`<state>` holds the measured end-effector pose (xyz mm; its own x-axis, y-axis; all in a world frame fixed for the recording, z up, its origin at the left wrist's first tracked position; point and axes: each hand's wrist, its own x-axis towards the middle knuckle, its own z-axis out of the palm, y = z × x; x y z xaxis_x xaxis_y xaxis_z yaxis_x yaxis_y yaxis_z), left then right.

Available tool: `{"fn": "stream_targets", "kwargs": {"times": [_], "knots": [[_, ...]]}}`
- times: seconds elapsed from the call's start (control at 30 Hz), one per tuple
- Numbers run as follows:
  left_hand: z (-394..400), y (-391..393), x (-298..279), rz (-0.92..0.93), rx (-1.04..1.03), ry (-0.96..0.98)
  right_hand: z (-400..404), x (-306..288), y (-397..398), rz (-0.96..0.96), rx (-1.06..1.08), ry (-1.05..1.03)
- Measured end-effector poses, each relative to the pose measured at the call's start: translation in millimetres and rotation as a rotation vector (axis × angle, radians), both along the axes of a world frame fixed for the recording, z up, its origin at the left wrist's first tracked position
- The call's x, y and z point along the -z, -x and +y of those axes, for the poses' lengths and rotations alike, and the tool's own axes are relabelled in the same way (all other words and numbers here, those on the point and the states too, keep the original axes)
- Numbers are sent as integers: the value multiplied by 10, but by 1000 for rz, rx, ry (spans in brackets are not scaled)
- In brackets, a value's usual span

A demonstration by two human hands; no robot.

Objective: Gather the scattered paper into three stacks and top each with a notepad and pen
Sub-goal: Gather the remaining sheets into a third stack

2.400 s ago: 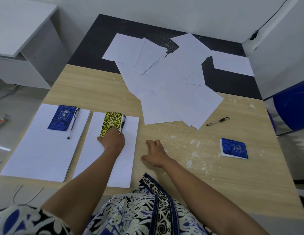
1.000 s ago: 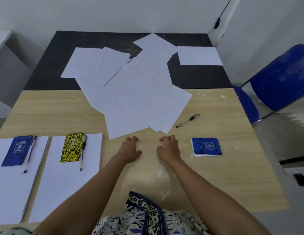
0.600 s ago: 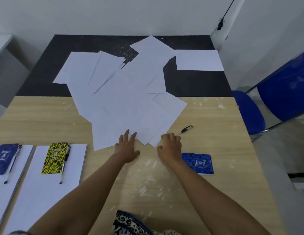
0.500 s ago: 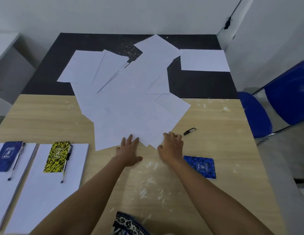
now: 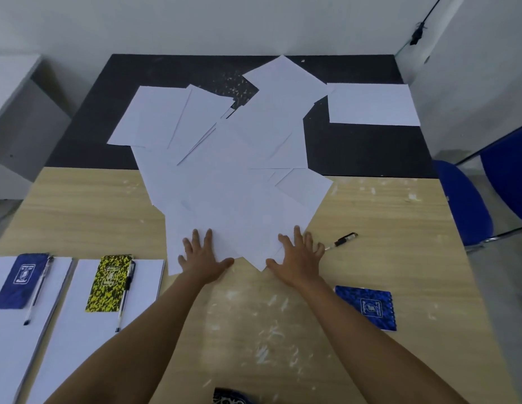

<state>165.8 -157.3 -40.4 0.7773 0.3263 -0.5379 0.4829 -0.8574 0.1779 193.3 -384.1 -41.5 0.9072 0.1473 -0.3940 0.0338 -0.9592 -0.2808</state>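
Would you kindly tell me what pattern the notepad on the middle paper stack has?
Yellow with black speckles, a small emblem at its centre: the notepad, seen in the head view.

We look down on a light wood-grain table [image 5: 79, 205] flecked with white scuffs, butted against a black table [image 5: 367, 147] that reaches a plain white wall [image 5: 224, 21]. A blue chair [image 5: 463, 205] stands at right, a white cabinet [image 5: 17, 112] at left, and a black cable [image 5: 423, 21] runs down the corner.
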Motion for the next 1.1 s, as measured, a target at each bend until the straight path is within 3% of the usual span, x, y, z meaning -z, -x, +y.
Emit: {"fn": "stream_targets", "kwargs": {"times": [0.17,0.33,0.5,0.63,0.77,0.9,1.1], "knots": [[11,-24,-6,-86,48,-53,44,-28,-58,-81,86,-116],[-4,-64,-32,-187,37,26,135,-140,-93,-126,191,-241],[80,58,-20,-205,109,65,250,-106,-39,41,216,-17],[114,130,-35,-182,165,52,313,-107,12,13,187,-30],[53,152,-88,-46,16,-17,336,-191,-18,-57,259,-64],[71,161,-68,31,-112,68,357,-189,-23,-9,313,-53],[59,167,-95,1,76,-48,318,-180,-104,111,271,38]]}}
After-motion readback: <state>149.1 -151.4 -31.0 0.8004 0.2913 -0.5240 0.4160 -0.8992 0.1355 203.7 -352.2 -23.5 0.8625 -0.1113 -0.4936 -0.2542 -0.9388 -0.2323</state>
